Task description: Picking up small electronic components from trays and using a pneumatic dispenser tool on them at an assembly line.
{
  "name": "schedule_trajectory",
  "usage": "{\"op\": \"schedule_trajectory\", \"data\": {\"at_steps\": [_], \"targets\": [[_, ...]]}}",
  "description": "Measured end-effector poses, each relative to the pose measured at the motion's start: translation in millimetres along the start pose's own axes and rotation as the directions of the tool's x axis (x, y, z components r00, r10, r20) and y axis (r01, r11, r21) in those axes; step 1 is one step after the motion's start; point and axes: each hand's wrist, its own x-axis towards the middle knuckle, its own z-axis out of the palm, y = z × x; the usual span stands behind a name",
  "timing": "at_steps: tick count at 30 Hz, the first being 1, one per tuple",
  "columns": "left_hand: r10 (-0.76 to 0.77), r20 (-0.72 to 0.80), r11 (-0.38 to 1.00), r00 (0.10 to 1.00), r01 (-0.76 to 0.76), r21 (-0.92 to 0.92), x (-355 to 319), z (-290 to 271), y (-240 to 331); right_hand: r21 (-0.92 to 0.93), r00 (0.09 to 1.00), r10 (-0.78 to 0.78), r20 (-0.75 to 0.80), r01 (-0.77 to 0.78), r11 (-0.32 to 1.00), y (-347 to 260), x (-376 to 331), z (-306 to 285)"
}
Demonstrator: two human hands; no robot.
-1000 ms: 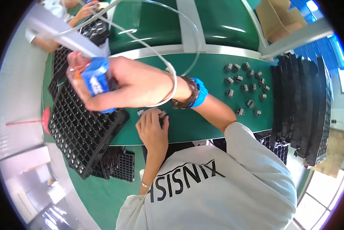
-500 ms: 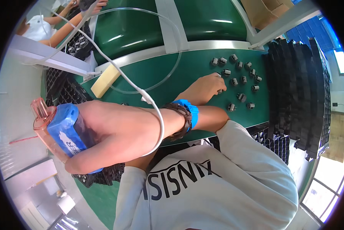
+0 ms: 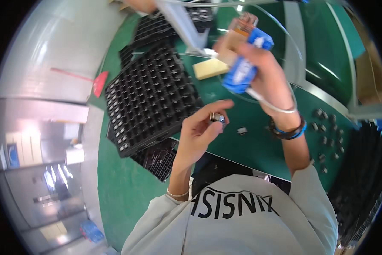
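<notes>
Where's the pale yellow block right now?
In the head view, the pale yellow block lies upper centre on the green tabletop, between the black gridded tray at left and the right hand at right.

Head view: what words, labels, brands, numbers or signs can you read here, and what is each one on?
Shirt: large dark letters across it, clear enough to see; I won't copy the wording.
Blue tool in the right hand: white marking, too blurred to read.
Loose parts: too small to read any marking.
</notes>
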Motion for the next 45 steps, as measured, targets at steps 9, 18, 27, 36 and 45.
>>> {"op": "schedule_trajectory", "data": {"at_steps": [9, 18, 27, 36, 45], "targets": [[0.392, -0.269, 0.918, 0.880, -0.358, 0.168, -24, -33, 6, -0.041, 0.933, 0.273, 0.235, -0.271, 0.962, 29, -6, 25], [0.698, -0.071, 0.635, 0.713, -0.570, 0.521, -12, -32, 16, -0.044, 0.893, 0.334, 0.302, -0.337, 0.941, 31, -15, 30], [0.664, -0.165, 0.672, 0.729, -0.486, 0.559, -10, -21, 12, -0.103, 0.890, 0.330, 0.314, -0.314, 0.944, 34, -17, 30], [0.496, -0.339, 0.845, 0.800, -0.353, 0.402, -4, -20, 3, 0.160, 0.963, 0.224, 0.149, -0.247, 0.956, 43, 0, 31], [0.345, -0.469, 0.920, 0.813, -0.193, 0.342, -33, -43, -25, -0.845, 0.970, -0.155, 0.189, 0.241, 0.478, 127, 78, -83]]}}
